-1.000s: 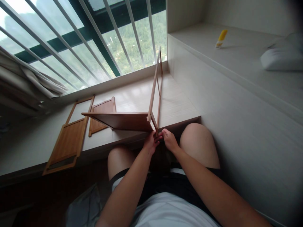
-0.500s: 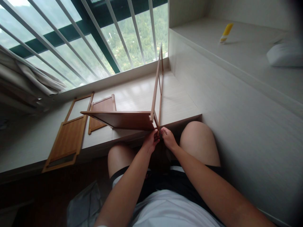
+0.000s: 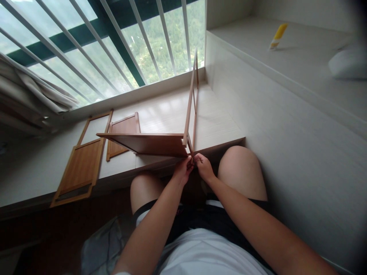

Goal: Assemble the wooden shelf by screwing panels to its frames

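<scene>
A brown wooden panel and a slim open wooden frame stand upright on the pale ledge and meet at a corner close to my knees. My left hand is closed around the bottom of that corner, its fingers curled on the wooden frame. Just to its right, my right hand is closed in a pinch against the same corner. Whatever small thing lies between its fingertips is too small and dark to make out. Both hands nearly touch.
On the ledge to the left lie another wooden panel with open ends and a smaller wooden panel. A barred window is behind. A yellow-and-white tube stands on the right-hand shelf, near a white bundle.
The view has shifted very slightly. Both hands stay at the corner of the wooden frame, with no clear movement of the wooden pieces.
</scene>
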Demonstrator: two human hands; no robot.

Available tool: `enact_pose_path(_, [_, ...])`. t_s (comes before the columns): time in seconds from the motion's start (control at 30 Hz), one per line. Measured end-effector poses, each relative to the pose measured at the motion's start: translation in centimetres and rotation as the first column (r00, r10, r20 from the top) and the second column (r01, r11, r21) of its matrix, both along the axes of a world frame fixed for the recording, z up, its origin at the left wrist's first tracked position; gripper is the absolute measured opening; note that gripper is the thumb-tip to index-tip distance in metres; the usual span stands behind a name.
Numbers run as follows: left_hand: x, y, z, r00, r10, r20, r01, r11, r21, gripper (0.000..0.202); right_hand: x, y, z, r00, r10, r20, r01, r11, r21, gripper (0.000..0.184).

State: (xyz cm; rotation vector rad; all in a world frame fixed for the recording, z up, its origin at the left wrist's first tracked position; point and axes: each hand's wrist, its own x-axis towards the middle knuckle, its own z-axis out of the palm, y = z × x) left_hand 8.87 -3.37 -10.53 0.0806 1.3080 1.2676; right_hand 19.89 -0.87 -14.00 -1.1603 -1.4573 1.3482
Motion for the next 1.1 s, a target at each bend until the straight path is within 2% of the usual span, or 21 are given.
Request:
enact_pose_path(0.27, [-0.1, -0.2, 0.0, 0.999, 0.003, 0.042, -0.005, 0.999, 0.041, 0.012, -0.5, -0.8, -0.6, 0.992, -0.087, -0.092, 0.081, 0.994, -0.068, 0.034])
enact_pose_path(0.53, [-0.2, -0.3, -0.1, 0.998, 0.001, 0.069, -0.005, 0.999, 0.052, 0.014, -0.1, -0.4, 0.2, 0.992, -0.036, 0.117, 0.034, 0.999, 0.018, 0.038])
enact_pose_path(0.73, [-0.6, -0.7, -0.7, 0.994, -0.044, 0.098, 0.032, 0.993, 0.117, 0.014, 0.3, -0.5, 0.3, 0.940, -0.044, 0.338, 0.011, 0.995, 0.101, 0.030])
enact_pose_path(0.8, [-0.7, -0.8, -0.9, 0.993, -0.060, 0.104, 0.046, 0.990, 0.132, 0.014, 0.2, -0.5, 0.1, 0.950, -0.038, 0.309, 0.009, 0.996, 0.094, 0.032])
enact_pose_path(0.93, [-0.8, -0.7, -1.0, 0.993, -0.052, 0.103, 0.040, 0.992, 0.117, 0.016, -0.1, -0.1, -0.2, 0.993, 0.009, 0.114, -0.010, 1.000, 0.008, 0.040])
enact_pose_path(1.1, [-1.0, -0.7, -1.0, 0.993, -0.045, 0.106, 0.034, 0.993, 0.109, 0.017, -0.4, 0.6, -0.1, 0.993, 0.109, -0.050, -0.113, 0.990, -0.082, 0.047])
